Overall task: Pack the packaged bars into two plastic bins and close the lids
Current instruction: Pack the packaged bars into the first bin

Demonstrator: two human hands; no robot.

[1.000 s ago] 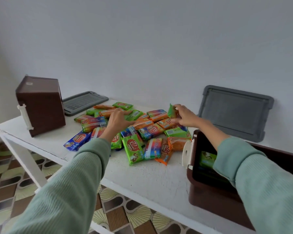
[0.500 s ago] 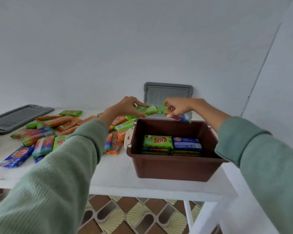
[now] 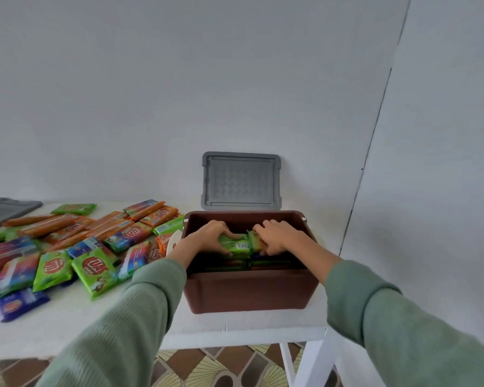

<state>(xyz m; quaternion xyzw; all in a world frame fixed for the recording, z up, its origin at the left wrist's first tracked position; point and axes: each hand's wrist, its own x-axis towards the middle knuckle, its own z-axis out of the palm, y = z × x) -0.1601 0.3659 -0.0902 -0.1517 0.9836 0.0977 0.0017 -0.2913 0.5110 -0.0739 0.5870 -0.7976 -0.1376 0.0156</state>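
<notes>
Brown plastic bin (image 3: 249,291): stands open at the right end of the white counter (image 3: 67,328), near its front edge. White latch (image 3: 171,243) on its left side.
Packed bars (image 3: 274,262): stacked flat inside the bin, mostly in shadow.
Left hand (image 3: 213,238): inside the bin, fingers curled round a green bar (image 3: 235,244), held above the stack.
Right hand (image 3: 280,237): inside the bin, fingers curled on a second bar (image 3: 256,241) just beside the green one; its wrapper is mostly hidden.
Loose bars (image 3: 95,241): green, orange, blue and striped wrappers, heaped on the counter left of the bin.
Grey lid (image 3: 241,181): upright against the wall, behind the bin.
Another grey lid (image 3: 3,210): flat at the counter's far left, cut off by the frame.
</notes>
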